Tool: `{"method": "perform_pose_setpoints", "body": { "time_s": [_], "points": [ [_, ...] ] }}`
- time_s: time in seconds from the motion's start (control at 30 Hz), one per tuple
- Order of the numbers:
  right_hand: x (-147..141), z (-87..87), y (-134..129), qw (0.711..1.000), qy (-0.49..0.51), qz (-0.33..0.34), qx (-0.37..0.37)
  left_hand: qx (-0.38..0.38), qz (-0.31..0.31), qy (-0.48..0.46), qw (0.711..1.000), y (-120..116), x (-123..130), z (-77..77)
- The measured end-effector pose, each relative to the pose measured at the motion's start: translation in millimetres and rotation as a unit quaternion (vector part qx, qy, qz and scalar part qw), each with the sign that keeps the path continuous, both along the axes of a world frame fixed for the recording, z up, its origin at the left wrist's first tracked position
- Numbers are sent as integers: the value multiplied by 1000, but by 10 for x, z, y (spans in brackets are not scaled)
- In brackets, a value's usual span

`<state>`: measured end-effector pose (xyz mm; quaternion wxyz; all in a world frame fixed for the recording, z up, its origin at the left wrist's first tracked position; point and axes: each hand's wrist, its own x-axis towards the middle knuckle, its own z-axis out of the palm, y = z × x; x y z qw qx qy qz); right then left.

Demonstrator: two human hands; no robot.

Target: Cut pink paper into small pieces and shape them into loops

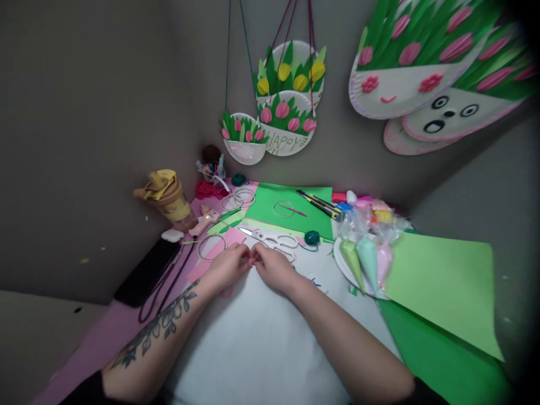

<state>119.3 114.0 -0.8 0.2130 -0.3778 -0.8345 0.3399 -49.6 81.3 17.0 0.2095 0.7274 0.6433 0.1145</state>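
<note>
My left hand [231,263] and my right hand [272,264] meet over the white work surface [253,337], fingertips pinched close together. Between them shows a small pink piece of paper [252,261], mostly hidden by the fingers. Just beyond the hands lie white-handled scissors [278,241], blades pointing left. Pink paper [219,256] rests beside and partly under my left hand, with a pale ring [212,247] on it. A dark green yarn ball [312,238] sits past my right hand.
Left are a glue gun [203,222], a black phone-like slab [145,275] and a dark cord [164,287]. Behind lie green paper [270,202] and utility knives [320,205]. Bagged clay [369,259] rests on a paper plate [343,264]. Plate flower baskets [291,121] hang on the wall.
</note>
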Motion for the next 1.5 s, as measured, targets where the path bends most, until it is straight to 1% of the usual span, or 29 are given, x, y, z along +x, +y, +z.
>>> {"method": "perform_pose_setpoints", "body": {
  "time_s": [0.2,0.27,0.37,0.47,0.53,0.57,0.6,0.67,0.73,0.8,0.87,0.9,0.93,1.0,1.1,1.17,1.23,1.3,1.4,1.43,1.5],
  "points": [
    [-7,11,4,1000,-10,-7,-4,-7,5,-82,997,10,-55,-11],
    [-4,11,5,1000,-11,-5,-3,-20,-3,-108,994,17,-97,10],
    [5,3,9,1000,-3,-2,-4,-35,-14,-143,989,30,-153,82],
    [3,-12,18,1000,22,-5,-18,-27,15,-223,974,31,-141,163],
    [-8,-12,25,995,78,-28,-54,4,42,-275,961,13,-86,199],
    [-15,-4,27,987,123,-52,-88,34,50,-283,957,-3,-52,208],
    [-22,10,29,973,174,-77,-133,76,51,-272,958,-24,-18,210],
    [-37,53,23,926,268,-107,-242,187,36,-224,956,-71,31,196],
    [-51,107,5,879,325,-93,-337,300,-8,-170,939,-113,45,166],
    [-68,152,-18,849,359,-69,-383,380,-64,-122,915,-142,35,135],
    [-85,176,-35,835,382,-69,-390,417,-103,-94,898,-155,19,115],
    [-91,178,-38,832,391,-76,-386,419,-112,-89,896,-158,15,109],
    [-94,174,-37,833,397,-85,-377,413,-113,-90,899,-159,15,106],
    [-91,150,-29,844,403,-106,-337,369,-80,-111,919,-160,26,102],
    [-66,102,-24,886,376,-120,-242,233,8,-164,958,-164,60,102],
    [-46,77,-39,921,323,-115,-184,147,38,-191,970,-167,83,106],
    [-30,65,-60,950,261,-107,-136,104,45,-200,973,-170,101,113],
    [-21,68,-75,965,219,-105,-95,86,61,-207,973,-172,113,122],
    [-16,93,-68,967,222,-114,-45,66,115,-245,960,-173,130,135],
    [-16,103,-60,965,233,-117,-36,58,137,-262,953,-173,138,139],
    [-17,117,-41,958,255,-121,-45,42,171,-295,939,-174,157,148]
  ]
}}
